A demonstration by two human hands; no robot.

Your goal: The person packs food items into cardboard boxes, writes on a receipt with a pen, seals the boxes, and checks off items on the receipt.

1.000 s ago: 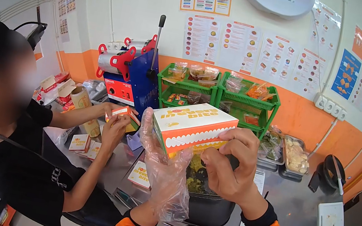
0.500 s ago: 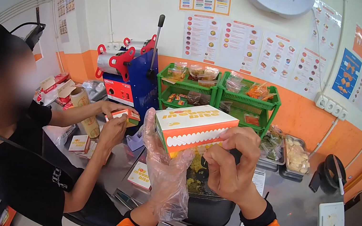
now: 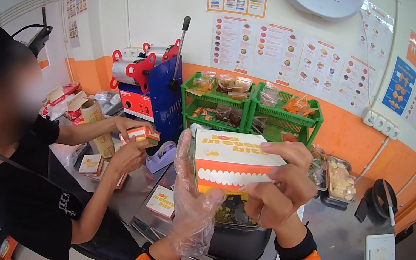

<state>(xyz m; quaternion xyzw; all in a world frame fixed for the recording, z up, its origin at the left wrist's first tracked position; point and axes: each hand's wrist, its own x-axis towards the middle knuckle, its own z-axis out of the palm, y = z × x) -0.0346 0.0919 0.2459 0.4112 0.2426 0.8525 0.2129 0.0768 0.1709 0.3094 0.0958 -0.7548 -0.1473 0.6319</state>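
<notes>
A white and orange food box (image 3: 231,155) with yellow lettering and a band of printed teeth is held up before me, its lid closed. My left hand (image 3: 194,200), in a clear plastic glove, grips the box's left side and lower edge. Bare fingers of my right hand (image 3: 283,190) close on the right side, over the lid's edge and front. Beneath the box, a black tub (image 3: 238,244) holds greenish food, partly hidden by my hands. Another similar box (image 3: 162,201) lies on the steel counter, left of my gloved hand.
To my left a co-worker in black (image 3: 39,172) handles a small box (image 3: 141,135). A tape dispenser (image 3: 161,156), a blue sealing machine (image 3: 156,93) and green racks (image 3: 219,97) stand behind. At right are a food tray (image 3: 341,178), a knife (image 3: 389,201) and a white cutting board (image 3: 379,255).
The box has moved right and turned so its toothed front faces me more squarely. My right hand has shifted right and wrapped further over its side. The co-worker's lower hand moved slightly.
</notes>
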